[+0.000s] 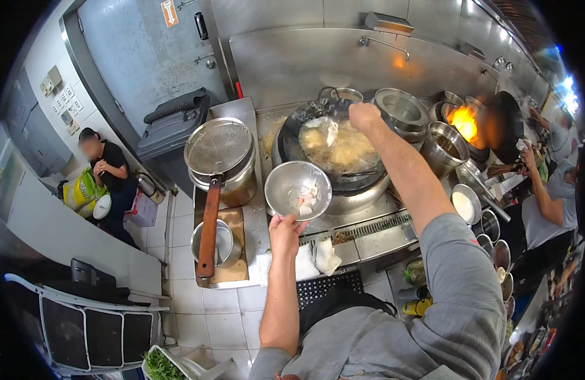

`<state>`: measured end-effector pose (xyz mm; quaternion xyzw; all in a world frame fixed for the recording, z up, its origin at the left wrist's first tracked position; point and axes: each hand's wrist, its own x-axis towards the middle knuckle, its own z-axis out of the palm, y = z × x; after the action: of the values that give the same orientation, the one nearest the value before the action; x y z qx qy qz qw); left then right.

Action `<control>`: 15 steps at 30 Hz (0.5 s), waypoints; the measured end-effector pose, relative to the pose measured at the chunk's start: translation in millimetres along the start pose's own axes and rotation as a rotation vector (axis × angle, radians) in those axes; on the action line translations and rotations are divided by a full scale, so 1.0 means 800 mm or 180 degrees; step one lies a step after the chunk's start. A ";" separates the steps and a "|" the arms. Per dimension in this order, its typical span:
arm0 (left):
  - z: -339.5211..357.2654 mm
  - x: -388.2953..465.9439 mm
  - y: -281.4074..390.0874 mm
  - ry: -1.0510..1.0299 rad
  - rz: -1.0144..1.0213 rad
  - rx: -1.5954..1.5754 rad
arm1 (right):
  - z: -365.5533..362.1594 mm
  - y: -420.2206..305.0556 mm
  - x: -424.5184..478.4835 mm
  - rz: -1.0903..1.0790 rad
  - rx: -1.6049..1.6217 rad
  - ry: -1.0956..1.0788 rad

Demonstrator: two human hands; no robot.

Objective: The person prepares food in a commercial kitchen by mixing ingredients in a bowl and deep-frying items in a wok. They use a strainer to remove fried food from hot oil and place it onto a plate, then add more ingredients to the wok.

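My left hand (285, 233) grips the near rim of a metal bowl (280, 190), in which pale, wet food pieces (307, 197) lie on the right side. Behind the bowl stands a large black wok (292, 128) with bubbling oil (342, 147) in it. Over the wok's far right part is my right hand (365, 117), its fingers bent; whether it holds anything is not clear. A whitish piece of food (331, 133) shows above the oil, left of that hand. A dark utensil or edge lies at the wok's near side.
A round mesh strainer (218, 146) with a wooden handle (209, 228) rests on a pot at the left. Metal pots (444, 147) stand right of the wok. Farther right, flames (463, 124) rise beside another wok (504, 126), near other workers (549, 204). White cloths (326, 256) lie at the counter's front.
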<state>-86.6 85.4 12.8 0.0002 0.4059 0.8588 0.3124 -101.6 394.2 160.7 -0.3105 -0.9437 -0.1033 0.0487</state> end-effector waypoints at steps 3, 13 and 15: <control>-0.012 -0.019 -0.001 0.0033 0.0011 0.0051 | -0.023 0.022 0.000 0.0272 0.0157 0.0244; 0.021 -0.063 0.010 -0.0357 0.0384 0.0136 | -0.157 0.017 -0.243 -0.1483 0.0355 -0.0073; 0.031 -0.068 0.004 -0.0463 0.0350 0.0162 | -0.120 0.008 -0.258 -0.1748 -0.0127 0.0062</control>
<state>-37.8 72.3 45.5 0.0929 0.4033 0.8618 0.2933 70.3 258.5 223.1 -0.0430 -0.9898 -0.1342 0.0219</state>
